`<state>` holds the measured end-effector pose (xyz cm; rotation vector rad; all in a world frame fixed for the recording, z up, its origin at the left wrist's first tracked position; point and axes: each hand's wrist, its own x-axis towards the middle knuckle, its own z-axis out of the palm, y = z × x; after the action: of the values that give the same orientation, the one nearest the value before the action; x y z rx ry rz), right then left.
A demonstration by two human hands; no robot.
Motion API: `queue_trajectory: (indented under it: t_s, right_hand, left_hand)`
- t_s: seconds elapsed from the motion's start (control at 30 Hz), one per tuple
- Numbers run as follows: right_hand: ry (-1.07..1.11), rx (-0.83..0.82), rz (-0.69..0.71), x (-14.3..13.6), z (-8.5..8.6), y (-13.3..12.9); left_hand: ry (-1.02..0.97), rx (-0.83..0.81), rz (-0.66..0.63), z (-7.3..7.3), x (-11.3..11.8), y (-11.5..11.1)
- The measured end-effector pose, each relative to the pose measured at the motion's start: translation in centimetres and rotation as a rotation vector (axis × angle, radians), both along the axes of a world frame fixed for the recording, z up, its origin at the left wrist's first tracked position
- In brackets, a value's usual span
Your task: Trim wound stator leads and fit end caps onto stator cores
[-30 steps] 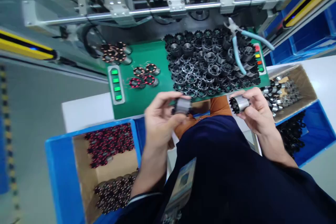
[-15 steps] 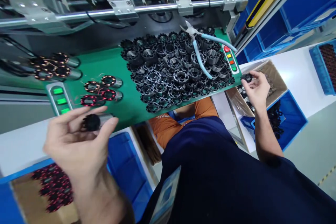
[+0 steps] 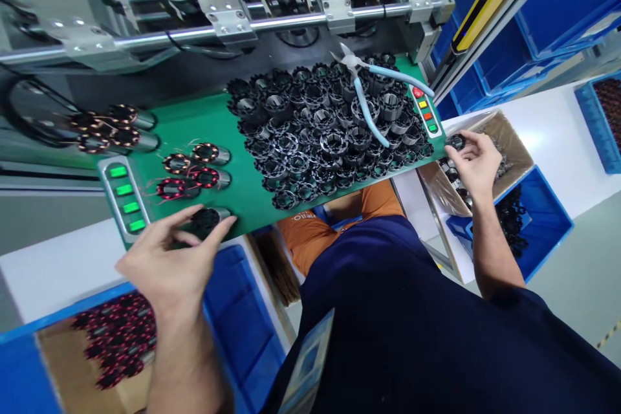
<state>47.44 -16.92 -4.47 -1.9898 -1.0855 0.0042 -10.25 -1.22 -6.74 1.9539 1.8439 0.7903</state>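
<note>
At the front left edge of the green mat (image 3: 247, 204), my left hand (image 3: 187, 252) has its thumb and fingers around a black-and-silver stator core (image 3: 209, 220). My right hand (image 3: 473, 162) pinches a small black part (image 3: 456, 141) just off the mat's right end. Many black cores (image 3: 323, 136) stand packed on the mat between the hands, with blue-handled cutters (image 3: 361, 81) lying open on top. Several copper-wound cores (image 3: 126, 136) and a few with red and copper windings (image 3: 206, 176) lie beyond my left hand.
A machine with a metal rail (image 3: 291, 22) runs along the back. Button panels (image 3: 127, 197) sit at both mat ends. A box of red-wound cores (image 3: 53, 349) is lower left; a cardboard box (image 3: 521, 149) and blue bin (image 3: 548, 233) are at right.
My left hand has moved right and slightly down with the core, which is now at the mat's front edge. My right hand is almost unchanged, and the view has shifted slightly.
</note>
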Motion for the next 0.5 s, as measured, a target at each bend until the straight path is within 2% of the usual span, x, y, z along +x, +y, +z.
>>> queue_trajectory:
  t_s: [0.17, 0.3, 0.4, 0.5]
  right_hand:
    - [0.012, 0.036, -0.011, -0.2, -0.8, 0.4]
    - [0.022, 0.024, -0.010, -0.6, -1.6, 0.7]
    - [0.031, 0.025, -0.013, -0.5, -1.6, 0.7]
    - [0.059, 0.007, 0.002, -0.2, -1.6, 0.8]
  left_hand:
    - [-0.151, 0.108, 0.077, 0.6, 1.0, 0.0]
    - [-0.137, 0.084, 0.056, 0.5, 1.1, 0.6]
    - [-0.136, 0.093, 0.089, 0.5, 0.7, 0.7]
    - [-0.163, 0.035, 0.086, 0.0, 0.3, 0.6]
